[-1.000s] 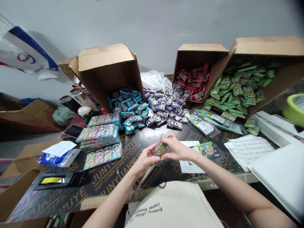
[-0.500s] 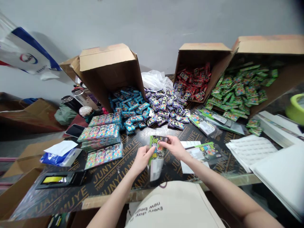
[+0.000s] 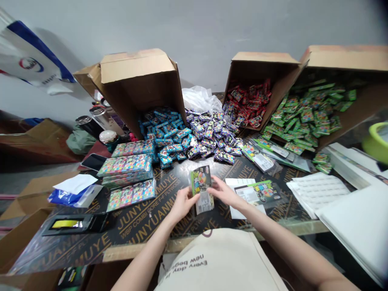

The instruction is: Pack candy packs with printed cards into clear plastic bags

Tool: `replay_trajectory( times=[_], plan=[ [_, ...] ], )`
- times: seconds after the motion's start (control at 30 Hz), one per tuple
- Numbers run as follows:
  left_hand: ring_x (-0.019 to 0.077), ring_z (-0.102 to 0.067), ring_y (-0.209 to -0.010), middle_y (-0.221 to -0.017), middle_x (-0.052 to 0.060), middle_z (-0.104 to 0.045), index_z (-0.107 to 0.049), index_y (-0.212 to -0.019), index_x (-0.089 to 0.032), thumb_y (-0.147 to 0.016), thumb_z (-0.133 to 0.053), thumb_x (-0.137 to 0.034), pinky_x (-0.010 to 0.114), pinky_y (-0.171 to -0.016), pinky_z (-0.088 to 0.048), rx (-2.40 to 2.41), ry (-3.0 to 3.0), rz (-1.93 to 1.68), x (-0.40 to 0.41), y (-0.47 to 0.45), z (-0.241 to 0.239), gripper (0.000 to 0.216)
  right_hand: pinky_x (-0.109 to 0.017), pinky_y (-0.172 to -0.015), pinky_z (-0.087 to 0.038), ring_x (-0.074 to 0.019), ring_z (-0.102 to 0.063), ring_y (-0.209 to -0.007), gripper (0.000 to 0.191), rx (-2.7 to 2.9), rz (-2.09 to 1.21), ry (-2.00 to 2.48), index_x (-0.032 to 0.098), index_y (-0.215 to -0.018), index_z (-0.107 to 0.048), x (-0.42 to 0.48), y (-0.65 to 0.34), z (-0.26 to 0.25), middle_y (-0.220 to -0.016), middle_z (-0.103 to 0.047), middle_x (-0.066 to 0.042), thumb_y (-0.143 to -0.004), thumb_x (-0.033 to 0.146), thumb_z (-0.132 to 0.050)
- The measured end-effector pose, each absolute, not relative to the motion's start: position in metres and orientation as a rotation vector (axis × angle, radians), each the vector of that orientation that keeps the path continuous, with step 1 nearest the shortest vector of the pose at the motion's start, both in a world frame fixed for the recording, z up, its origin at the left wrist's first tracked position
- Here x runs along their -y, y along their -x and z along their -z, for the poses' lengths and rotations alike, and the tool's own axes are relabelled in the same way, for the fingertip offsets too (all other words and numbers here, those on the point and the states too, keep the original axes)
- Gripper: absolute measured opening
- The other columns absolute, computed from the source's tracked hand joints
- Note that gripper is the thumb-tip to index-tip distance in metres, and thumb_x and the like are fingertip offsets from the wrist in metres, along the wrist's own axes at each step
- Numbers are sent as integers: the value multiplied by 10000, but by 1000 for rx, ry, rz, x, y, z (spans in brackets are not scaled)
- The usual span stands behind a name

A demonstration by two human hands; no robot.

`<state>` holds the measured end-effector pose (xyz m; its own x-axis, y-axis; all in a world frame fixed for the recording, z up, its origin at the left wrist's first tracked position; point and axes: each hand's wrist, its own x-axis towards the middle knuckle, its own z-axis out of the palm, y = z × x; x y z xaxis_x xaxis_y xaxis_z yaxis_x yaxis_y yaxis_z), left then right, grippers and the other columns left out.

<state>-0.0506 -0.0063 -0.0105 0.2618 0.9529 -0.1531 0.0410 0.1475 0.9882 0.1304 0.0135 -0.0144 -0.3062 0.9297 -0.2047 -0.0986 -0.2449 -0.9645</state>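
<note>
My left hand and my right hand together hold a clear plastic sleeve with a green printed card upright above the dark table. The left fingers pinch its left edge, the right fingers its right edge. Behind it lie heaps of small packs: blue packs, purple packs, red packs and green packs.
Three tipped cardboard boxes stand at the back. Stacks of filled colourful sleeves lie at the left, another card sleeve at the right, white sheets beyond. A cream tote bag lies in my lap.
The sleeve with the card has been turned from edge-on to face me and lifted slightly. Both hands stay on its sides.
</note>
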Motion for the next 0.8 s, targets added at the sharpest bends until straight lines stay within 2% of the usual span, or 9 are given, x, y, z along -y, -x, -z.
replay_trajectory(
  times=[0.07, 0.17, 0.27, 0.33, 0.43, 0.5, 0.57, 0.73, 0.8],
  plan=[
    [216, -589, -788, -801, 53, -669, -648, -842, -126, -652, -652, -297, 315, -737, -461, -1053, -1206, -864, 16, 39, 17, 256, -312, -655, -479, -180, -601, -726, 434, 969, -1576, 1151, 203, -1051, -534, -20, -126, 6, -834, -643, -35, -740, 505, -535],
    [203, -590, -813, -865, 49, -670, -634, -881, -136, -619, -671, -244, 295, -755, -452, -1060, -1017, -1019, 27, 17, 16, 286, -304, -672, -466, -183, -598, -708, 340, 771, -1381, 1189, 167, -788, -606, -23, -113, -9, -744, -641, -46, -763, 481, -479],
    [183, -603, -825, -920, 47, -667, -611, -964, -148, -696, -590, -342, 284, -751, -452, -1026, -642, -1298, 26, -1, 5, 332, -275, -665, -454, -163, -596, -674, 144, 694, -1364, 1128, 172, -680, -594, -18, -102, -17, -674, -634, -11, -674, 315, -582],
    [178, -620, -783, -850, 55, -680, -639, -898, -127, -729, -533, -411, 289, -742, -456, -981, -426, -1345, 19, -4, -5, 347, -267, -642, -455, -153, -599, -635, 94, 621, -1495, 1064, 180, -695, -587, -14, -100, -20, -639, -636, 9, -613, 223, -600],
    [157, -629, -707, -734, 44, -688, -664, -731, -112, -649, -618, -298, 269, -728, -460, -966, -301, -1239, 5, 5, -14, 208, -253, -641, -457, -140, -607, -621, 121, 559, -1663, 1028, 179, -653, -570, -12, -109, -24, -627, -648, 16, -545, 130, -596],
    [162, -633, -724, -774, 55, -696, -674, -739, -115, -592, -640, -186, 271, -725, -464, -951, -355, -1099, -2, 15, -19, 167, -253, -621, -462, -140, -612, -614, 131, 580, -1776, 1017, 175, -633, -570, -13, -118, -27, -636, -654, 12, -526, 110, -611],
    [181, -636, -756, -827, 74, -699, -683, -808, -125, -580, -654, -158, 290, -727, -470, -983, -506, -1016, -5, 23, -23, 232, -272, -610, -475, -153, -623, -620, 133, 684, -1793, 1039, 174, -663, -602, -14, -128, -27, -672, -669, -3, -544, 141, -653],
    [185, -627, -774, -810, 61, -697, -712, -780, -169, -634, -689, -254, 286, -749, -470, -1226, -1283, -1137, 2, 33, -37, 170, -368, -828, -468, -214, -636, -850, 152, 1187, -1232, 1154, 198, -793, -703, -1, -139, -27, -862, -701, -50, -664, 271, -668],
    [187, -627, -784, -822, 59, -696, -714, -771, -178, -662, -672, -276, 279, -739, -477, -1233, -1468, -1112, 4, 35, -41, 153, -382, -859, -460, -226, -625, -907, 160, 1318, -1140, 1146, 213, -824, -710, 5, -140, -29, -899, -697, -45, -713, 299, -633]
  ],
)
